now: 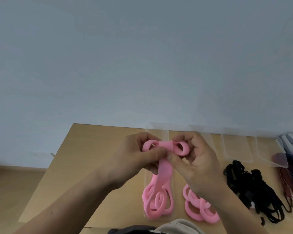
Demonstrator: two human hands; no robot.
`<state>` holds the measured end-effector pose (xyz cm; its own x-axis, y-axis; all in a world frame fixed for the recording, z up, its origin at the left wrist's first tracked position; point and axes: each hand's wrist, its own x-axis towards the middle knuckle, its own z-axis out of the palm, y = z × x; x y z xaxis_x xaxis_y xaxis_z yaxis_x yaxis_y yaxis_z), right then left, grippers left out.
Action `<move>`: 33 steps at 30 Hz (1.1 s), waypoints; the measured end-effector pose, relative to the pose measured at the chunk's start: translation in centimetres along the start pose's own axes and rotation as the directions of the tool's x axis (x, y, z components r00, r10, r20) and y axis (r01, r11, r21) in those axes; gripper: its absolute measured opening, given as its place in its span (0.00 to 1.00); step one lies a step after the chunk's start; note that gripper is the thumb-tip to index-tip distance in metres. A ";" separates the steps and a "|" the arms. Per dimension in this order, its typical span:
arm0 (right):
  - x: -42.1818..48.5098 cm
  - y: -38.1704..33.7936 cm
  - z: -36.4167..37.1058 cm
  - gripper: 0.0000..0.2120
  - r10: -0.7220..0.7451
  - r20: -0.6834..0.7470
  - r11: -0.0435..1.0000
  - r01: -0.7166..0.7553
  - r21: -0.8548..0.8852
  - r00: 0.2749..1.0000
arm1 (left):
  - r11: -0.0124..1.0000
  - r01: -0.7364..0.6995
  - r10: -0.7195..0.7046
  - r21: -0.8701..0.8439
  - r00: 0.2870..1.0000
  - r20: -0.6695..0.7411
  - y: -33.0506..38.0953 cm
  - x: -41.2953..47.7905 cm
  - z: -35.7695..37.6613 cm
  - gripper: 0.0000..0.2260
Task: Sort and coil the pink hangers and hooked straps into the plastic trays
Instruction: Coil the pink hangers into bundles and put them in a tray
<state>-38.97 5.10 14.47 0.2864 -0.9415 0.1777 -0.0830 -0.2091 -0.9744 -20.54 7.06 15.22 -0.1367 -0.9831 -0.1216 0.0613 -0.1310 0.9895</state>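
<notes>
both hands [167, 156] fold a pink hanger [166, 146].

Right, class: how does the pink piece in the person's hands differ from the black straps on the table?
The pink piece is pinched by the left hand and right hand; the black straps lie untouched on the table. The pink piece is a broad flat band; the black straps are thin. Both look flexible.
</notes>
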 end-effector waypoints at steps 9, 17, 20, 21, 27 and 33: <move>1.0 -0.7 -0.6 0.12 0.101 0.090 0.990 -0.109 0.086 0.991 | 0.986 -0.130 0.134 0.101 0.990 -0.033 -0.5 0.3 -0.1 0.09; 1.4 -0.4 0.0 0.14 0.089 0.025 0.996 -0.090 0.024 0.996 | 0.989 -0.096 0.095 0.112 0.995 0.009 -0.3 0.7 -0.2 0.08; 1.4 -0.3 0.1 0.14 0.071 0.004 0.997 -0.072 0.029 0.997 | 0.997 -0.055 0.052 0.058 0.997 0.048 0.0 0.6 -0.2 0.07; 1.3 -0.3 0.1 0.13 0.064 0.003 0.998 -0.064 0.024 0.998 | 0.998 -0.046 0.043 0.045 0.997 0.061 0.0 0.6 -0.3 0.08; 0.9 -0.2 0.4 0.11 0.039 0.025 0.998 -0.041 0.049 0.999 | 1.000 -0.003 0.004 -0.011 0.999 0.050 -0.1 0.8 -0.6 0.11; 0.6 -0.1 0.2 0.13 0.082 0.082 0.985 -0.093 0.147 0.993 | 0.995 -0.052 0.055 -0.082 0.998 0.035 -0.3 0.5 -0.5 0.09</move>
<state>-38.55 4.59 14.61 0.3557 -0.9307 0.0856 0.0316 -0.0795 -0.9963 -20.13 6.57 14.80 -0.1676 -0.9838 -0.0644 0.1492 -0.0899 0.9847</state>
